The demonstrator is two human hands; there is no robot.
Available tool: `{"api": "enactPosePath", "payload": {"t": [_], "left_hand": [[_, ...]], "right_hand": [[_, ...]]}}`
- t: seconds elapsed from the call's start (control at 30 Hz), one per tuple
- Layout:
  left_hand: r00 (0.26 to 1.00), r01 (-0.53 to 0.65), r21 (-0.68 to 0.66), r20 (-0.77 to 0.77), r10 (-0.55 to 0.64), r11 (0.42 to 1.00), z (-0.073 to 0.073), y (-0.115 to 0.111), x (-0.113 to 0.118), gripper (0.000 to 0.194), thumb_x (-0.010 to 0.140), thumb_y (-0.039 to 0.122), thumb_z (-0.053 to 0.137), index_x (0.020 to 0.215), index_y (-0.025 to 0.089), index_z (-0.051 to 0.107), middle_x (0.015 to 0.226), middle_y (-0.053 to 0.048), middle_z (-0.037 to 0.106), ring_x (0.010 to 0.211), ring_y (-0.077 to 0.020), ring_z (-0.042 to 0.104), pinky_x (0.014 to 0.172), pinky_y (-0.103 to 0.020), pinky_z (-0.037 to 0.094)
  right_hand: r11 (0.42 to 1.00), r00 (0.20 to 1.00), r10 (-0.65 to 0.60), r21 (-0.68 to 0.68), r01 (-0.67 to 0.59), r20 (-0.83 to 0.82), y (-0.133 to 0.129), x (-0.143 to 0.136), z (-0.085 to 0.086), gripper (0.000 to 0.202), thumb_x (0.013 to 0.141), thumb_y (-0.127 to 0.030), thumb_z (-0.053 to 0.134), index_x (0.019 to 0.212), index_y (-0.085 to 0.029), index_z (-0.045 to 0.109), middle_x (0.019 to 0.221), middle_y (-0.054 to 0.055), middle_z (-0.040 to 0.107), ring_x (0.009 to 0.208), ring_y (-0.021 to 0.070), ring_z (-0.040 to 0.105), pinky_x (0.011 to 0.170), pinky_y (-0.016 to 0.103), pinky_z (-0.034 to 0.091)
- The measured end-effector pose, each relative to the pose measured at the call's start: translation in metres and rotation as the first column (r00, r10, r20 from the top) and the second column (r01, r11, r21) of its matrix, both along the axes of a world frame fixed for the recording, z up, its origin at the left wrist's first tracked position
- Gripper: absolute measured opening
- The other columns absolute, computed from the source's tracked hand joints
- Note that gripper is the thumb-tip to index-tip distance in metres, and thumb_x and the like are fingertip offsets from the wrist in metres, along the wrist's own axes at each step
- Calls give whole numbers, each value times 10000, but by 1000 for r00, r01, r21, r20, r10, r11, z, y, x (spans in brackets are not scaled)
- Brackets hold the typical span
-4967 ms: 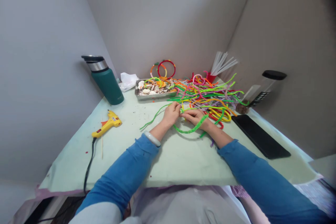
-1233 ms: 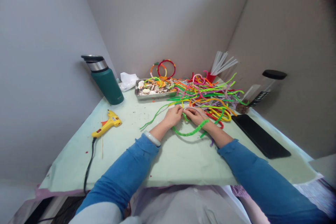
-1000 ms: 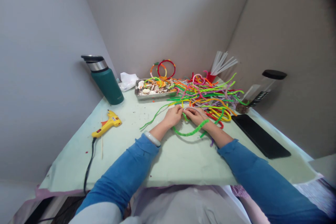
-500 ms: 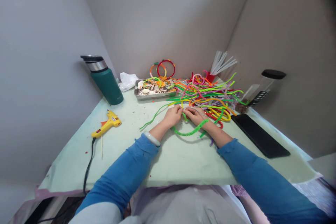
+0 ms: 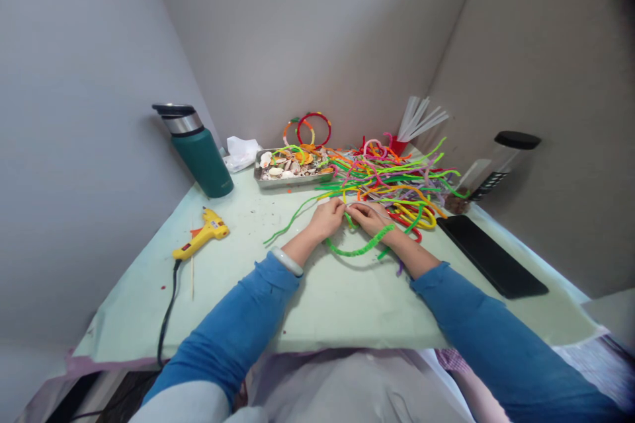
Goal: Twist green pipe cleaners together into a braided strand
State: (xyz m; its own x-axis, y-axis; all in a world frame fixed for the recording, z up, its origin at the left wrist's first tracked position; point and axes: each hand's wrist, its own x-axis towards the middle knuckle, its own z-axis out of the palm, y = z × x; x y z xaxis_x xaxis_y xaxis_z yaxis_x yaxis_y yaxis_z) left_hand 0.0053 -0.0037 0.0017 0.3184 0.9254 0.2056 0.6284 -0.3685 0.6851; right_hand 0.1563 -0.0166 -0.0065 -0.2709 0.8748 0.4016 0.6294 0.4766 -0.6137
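My left hand [image 5: 328,218] and my right hand [image 5: 367,217] meet fingertip to fingertip over the middle of the table, both closed in a pinch. Between them runs a green pipe cleaner [image 5: 354,252], its fuzzy length curving down below the hands and up toward my right wrist. A thin pale strand also shows at the right fingers; its kind is too small to tell. Just beyond the hands lies a heap of colourful pipe cleaners [image 5: 391,175]. The exact pinch point is partly hidden by the fingers.
A yellow glue gun [image 5: 202,236] with a cord lies at left, near a green bottle [image 5: 202,162]. Behind are a metal tray [image 5: 295,181] of shells, two decorated rings [image 5: 314,129] and a red cup [image 5: 398,146] of white sticks. At right are a black phone [image 5: 492,256] and a clear bottle [image 5: 501,158].
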Motion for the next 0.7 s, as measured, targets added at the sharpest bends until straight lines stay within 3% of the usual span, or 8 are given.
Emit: {"api": "enactPosePath", "payload": {"t": [0.7], "left_hand": [[1000, 2, 6, 3, -2, 1000, -1, 1, 0, 213, 835, 240, 371, 775, 171, 563, 710, -18, 598, 668, -127, 516, 646, -239, 392]], "right_hand": [[999, 1000, -22, -33, 22, 15, 0, -1, 1, 375, 825, -423, 411, 561, -177, 513, 502, -26, 473, 498, 96, 414, 508, 221, 301]]}}
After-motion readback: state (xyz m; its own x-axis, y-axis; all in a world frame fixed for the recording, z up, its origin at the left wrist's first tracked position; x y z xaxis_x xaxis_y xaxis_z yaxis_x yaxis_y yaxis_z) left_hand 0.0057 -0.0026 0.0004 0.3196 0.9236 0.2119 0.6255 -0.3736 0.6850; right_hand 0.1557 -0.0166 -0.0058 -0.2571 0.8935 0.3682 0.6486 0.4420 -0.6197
